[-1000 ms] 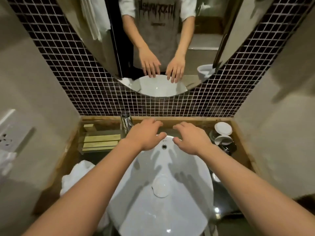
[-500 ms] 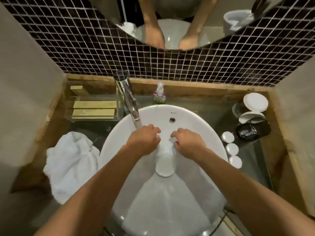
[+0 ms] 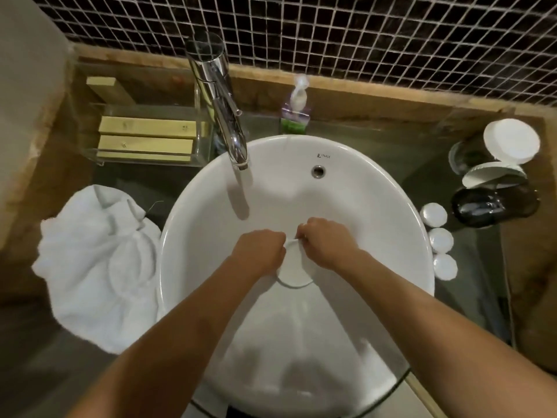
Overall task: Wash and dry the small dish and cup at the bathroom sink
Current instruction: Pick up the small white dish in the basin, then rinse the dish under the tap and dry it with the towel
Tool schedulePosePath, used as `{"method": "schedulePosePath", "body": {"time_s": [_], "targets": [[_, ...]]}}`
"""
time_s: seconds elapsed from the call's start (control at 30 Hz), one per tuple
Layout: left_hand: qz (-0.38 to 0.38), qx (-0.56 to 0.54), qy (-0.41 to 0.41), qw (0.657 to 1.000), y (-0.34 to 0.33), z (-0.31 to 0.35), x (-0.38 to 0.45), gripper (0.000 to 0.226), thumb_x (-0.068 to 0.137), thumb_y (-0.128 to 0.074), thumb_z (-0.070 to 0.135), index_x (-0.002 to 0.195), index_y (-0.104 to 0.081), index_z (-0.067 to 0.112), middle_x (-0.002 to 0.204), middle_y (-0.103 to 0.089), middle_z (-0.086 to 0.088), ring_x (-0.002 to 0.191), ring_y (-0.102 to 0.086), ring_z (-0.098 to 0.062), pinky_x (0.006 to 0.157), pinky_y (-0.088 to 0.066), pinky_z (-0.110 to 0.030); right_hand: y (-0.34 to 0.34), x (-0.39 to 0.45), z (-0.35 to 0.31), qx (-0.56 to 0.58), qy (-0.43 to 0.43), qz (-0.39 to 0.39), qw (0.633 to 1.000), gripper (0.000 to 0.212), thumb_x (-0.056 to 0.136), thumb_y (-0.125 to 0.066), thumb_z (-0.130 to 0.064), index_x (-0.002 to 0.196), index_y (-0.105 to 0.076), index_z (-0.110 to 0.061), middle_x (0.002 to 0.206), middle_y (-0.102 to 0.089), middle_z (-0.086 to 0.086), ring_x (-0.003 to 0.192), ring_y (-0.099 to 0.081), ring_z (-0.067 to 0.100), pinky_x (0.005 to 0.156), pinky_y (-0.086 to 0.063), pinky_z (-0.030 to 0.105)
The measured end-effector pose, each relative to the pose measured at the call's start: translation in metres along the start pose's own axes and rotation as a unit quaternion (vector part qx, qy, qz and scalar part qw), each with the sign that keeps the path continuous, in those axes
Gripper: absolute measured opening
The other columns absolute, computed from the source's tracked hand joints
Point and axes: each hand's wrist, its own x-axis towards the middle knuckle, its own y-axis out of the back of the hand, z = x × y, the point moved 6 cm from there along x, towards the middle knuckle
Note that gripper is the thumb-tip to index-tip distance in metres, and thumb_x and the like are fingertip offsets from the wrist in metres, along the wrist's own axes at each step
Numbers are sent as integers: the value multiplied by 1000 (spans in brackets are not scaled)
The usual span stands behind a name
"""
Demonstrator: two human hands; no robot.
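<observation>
Both hands, left hand [image 3: 258, 254] and right hand [image 3: 327, 243], are curling over a small white dish [image 3: 292, 271] in the sink [image 3: 376, 206]; grip mostly hidden, cannot tell.

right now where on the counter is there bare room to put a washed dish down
Bare counter lies behind the basin, between the soap bottle and the glasses at the right. A smaller gap sits between the clear tray and the towel. The right side is crowded: three small lids, a dark dish. Both hands are low in the basin.

left hand [image 3: 258, 251] | right hand [image 3: 327, 242] | both gripping small dish [image 3: 293, 271] | sink [image 3: 361, 206]
</observation>
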Motion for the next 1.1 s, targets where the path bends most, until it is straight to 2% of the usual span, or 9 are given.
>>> {"method": "schedulePosePath", "body": {"time_s": [0.13,0.27,0.37,0.53,0.77,0.83,0.9,1.03,1.1], "targets": [[7,-2,11,1000,7,4,0,16,99,-43,22,98,-56,14,99,-63,-9,87,-61,-29,64,-36,-35,5,2,0,32,-6,-5,999,28,91,-48,-18,106,-71,-22,104,-65,5,92,-62,32,75,-50,38],[56,-29,19,998,37,0,-6,14,97,-43,23,86,-47,15,91,-61,-10,71,-49,-26,61,-34,-34,29,-3,-4,61,4,27,998,22,95,-45,-18,104,-65,-17,101,-62,5,86,-60,30,70,-46,37],[106,-29,6,994,68,-1,-11,14,94,-49,28,86,-47,16,84,-59,-8,73,-54,-27,58,-32,-34,62,-7,-13,64,31,70,995,15,95,-48,-18,102,-61,-17,99,-60,4,80,-59,27,70,-49,41],[199,-1,-25,980,111,3,-27,12,91,-54,18,82,-46,15,71,-57,-7,65,-55,-29,53,-34,-36,110,-16,-27,20,47,126,991,8,88,-57,-9,84,-58,-16,86,-59,4,67,-60,27,59,-53,41],[279,42,-94,955,146,17,-62,10,81,-69,8,80,-60,6,67,-61,-12,58,-57,-30,47,-40,-34,136,-36,-37,-5,93,198,976,5,84,-59,-13,87,-55,-11,84,-56,10,69,-53,31,50,-34,37],[287,53,-102,951,149,17,-69,13,77,-74,6,80,-61,5,68,-61,-12,60,-59,-31,45,-43,-34,136,-36,-38,3,80,181,980,7,86,-54,-21,91,-50,-17,86,-55,4,68,-50,28,54,-33,35],[264,47,-98,958,148,15,-70,10,87,-65,11,94,-60,7,82,-63,-11,75,-60,-30,56,-46,-39,135,-36,-41,16,67,160,985,8,84,-47,-26,91,-43,-25,82,-50,-3,64,-48,25,55,-31,35],[196,30,-81,977,149,4,-72,14,96,-55,20,109,-53,16,100,-63,-6,87,-55,-23,69,-47,-37,134,-34,-52,17,56,126,990,33,82,-45,-30,113,-55,-26,89,-68,-2,72,-60,28,59,-37,34],[197,26,-73,977,151,-3,-77,11,95,-57,21,105,-54,18,99,-65,-6,84,-56,-22,67,-46,-35,135,-30,-62,20,65,110,992,31,79,-44,-32,106,-59,-25,89,-70,1,75,-61,28,59,-39,34]]}}
